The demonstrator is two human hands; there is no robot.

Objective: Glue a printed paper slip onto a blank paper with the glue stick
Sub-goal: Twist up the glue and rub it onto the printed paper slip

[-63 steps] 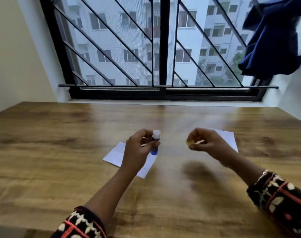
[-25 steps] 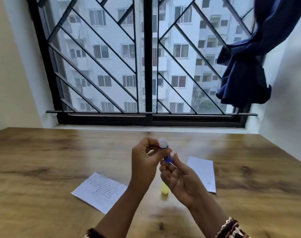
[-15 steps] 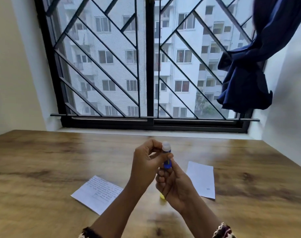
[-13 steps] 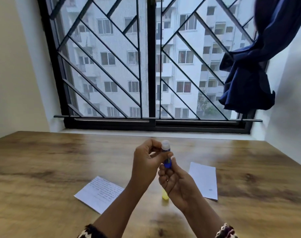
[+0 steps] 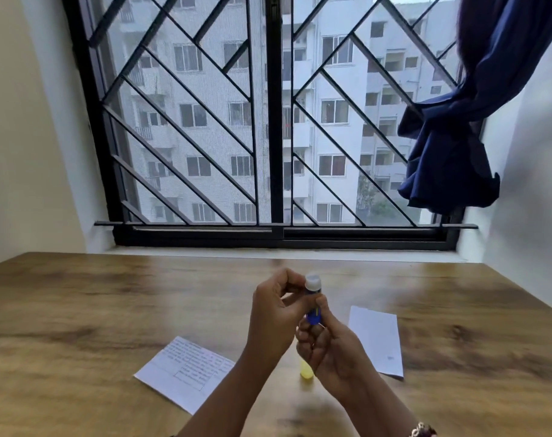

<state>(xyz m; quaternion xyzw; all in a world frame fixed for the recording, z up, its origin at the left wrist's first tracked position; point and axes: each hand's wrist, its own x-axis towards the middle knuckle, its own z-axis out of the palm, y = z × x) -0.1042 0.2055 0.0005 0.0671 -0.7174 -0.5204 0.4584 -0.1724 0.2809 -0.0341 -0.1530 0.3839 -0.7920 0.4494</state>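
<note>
Both hands meet above the middle of the wooden table (image 5: 79,310) around a blue glue stick (image 5: 314,315) with a white tip. My left hand (image 5: 276,313) pinches its upper part. My right hand (image 5: 328,345) grips its lower end from below. The yellow cap (image 5: 306,372) stands on the table under my right hand. A printed paper slip (image 5: 186,370) lies flat to the left of my arms. A blank white paper (image 5: 377,339) lies to the right.
A barred window (image 5: 274,121) fills the wall behind the table. A dark blue curtain (image 5: 457,137) hangs bunched at the upper right. Cream walls close in on the left and right.
My right hand set the yellow cap down on the table and came in to grip the glue stick's lower end. The camera tilted up toward the window.
</note>
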